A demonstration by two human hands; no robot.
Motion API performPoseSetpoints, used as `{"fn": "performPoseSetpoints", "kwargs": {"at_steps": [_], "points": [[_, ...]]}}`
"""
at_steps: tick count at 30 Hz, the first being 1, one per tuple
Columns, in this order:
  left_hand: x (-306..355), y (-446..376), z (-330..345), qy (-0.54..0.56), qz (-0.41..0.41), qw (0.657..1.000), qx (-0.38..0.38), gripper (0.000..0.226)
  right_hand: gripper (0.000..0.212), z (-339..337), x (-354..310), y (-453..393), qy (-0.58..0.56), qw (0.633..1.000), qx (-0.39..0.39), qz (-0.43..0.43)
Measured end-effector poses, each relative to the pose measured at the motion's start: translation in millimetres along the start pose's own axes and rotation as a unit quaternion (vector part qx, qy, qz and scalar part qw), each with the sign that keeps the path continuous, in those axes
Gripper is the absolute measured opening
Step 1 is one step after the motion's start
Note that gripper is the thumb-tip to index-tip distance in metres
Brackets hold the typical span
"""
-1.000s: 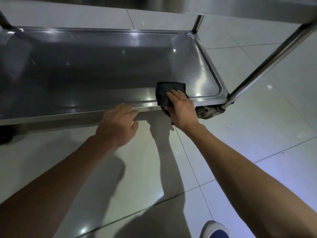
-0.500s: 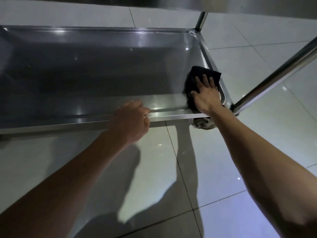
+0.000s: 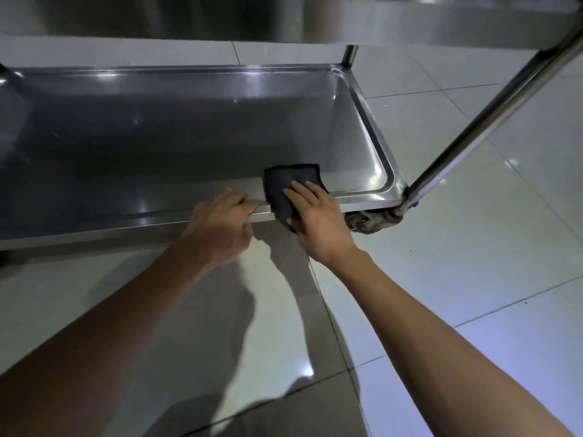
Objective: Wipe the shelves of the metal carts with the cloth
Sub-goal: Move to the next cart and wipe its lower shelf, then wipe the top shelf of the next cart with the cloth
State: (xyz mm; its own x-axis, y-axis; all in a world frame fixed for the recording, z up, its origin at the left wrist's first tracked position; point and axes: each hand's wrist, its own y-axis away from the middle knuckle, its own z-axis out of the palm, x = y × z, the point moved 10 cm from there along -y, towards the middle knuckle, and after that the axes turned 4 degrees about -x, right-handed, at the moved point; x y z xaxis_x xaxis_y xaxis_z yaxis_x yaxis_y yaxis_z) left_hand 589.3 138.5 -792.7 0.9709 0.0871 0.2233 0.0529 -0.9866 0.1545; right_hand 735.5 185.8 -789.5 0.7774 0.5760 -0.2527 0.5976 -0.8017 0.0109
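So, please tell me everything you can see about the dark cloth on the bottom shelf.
The cloth is dark grey, almost black, soft fabric, apparently folded into a rough square. It lies draped over the near rim of the bottom shelf, near the right corner, its lower part hanging over the edge. The right hand presses it with straight fingers, thumb on its lower edge. The left hand rests on the rim beside it, apart from it.

Cloth (image 3: 288,190) draped over the near rim of the lower shelf (image 3: 189,137), under the right hand (image 3: 318,219). Left hand (image 3: 220,225) on the same rim, just left. Caster (image 3: 362,220) below the shelf's right corner.
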Motion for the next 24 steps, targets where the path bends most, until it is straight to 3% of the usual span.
{"fn": "performPoseSetpoints", "kwargs": {"at_steps": [4,10,17,24], "points": [[0,28,-14,0.032,0.01,0.999,0.04,0.043,0.05,-11,-6,20,0.021,0.999,0.033,0.0],[-10,83,-45,0.037,0.031,0.999,0.013,0.043,0.047,-25,-50,34,0.015,0.999,0.047,0.014],[-83,201,-109,0.073,-0.057,0.995,-0.036,0.046,0.044,-55,-173,71,-0.016,0.999,-0.025,-0.015],[-119,321,-229,0.068,-0.137,0.984,-0.09,0.049,0.05,-173,-319,116,-0.084,0.994,-0.06,-0.037]]}}
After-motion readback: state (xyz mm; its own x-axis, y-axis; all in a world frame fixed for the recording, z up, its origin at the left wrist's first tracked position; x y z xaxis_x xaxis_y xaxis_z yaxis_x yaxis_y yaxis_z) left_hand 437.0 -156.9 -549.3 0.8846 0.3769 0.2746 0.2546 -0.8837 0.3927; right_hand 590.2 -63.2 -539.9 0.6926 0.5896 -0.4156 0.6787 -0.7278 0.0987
